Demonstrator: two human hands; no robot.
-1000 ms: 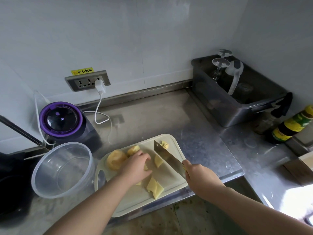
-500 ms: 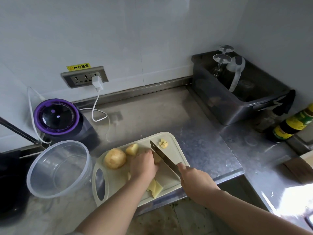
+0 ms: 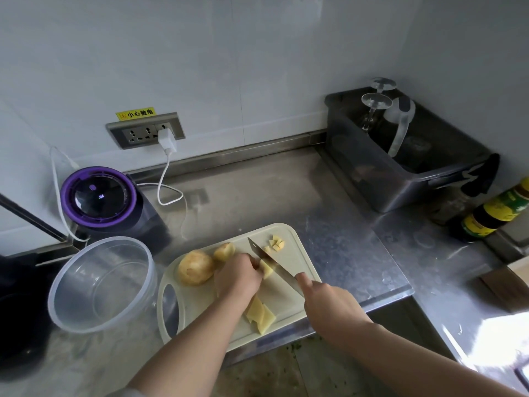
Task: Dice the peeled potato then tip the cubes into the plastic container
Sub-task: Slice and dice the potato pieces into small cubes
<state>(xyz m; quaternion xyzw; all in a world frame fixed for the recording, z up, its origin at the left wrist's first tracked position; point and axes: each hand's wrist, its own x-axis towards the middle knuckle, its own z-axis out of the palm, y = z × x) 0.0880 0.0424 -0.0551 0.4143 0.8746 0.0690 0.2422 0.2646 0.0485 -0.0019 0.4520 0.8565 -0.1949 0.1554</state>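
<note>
A pale cutting board (image 3: 300, 253) lies on the steel counter. My left hand (image 3: 237, 277) holds a potato piece (image 3: 266, 269) down with curled fingers. My right hand (image 3: 326, 303) grips a knife (image 3: 272, 263) whose blade rests against that piece. A small heap of cubes (image 3: 276, 243) sits near the board's far corner. Flat potato slices (image 3: 260, 315) lie near its front edge. A peeled potato (image 3: 196, 267) and a smaller chunk (image 3: 224, 251) sit at the board's left. The clear plastic container (image 3: 103, 282) stands empty left of the board.
A purple-rimmed appliance (image 3: 98, 196) stands behind the container, with a white charger cable (image 3: 169, 179) from the wall socket (image 3: 144, 133). A dark bin (image 3: 400, 156) with upturned glasses sits at the back right. A sauce bottle (image 3: 495, 213) stands at the right. The counter edge runs just below the board.
My left hand has shifted right from the potato pieces onto a piece beside the blade. The knife has drawn in against that hand. The view has tilted a little.
</note>
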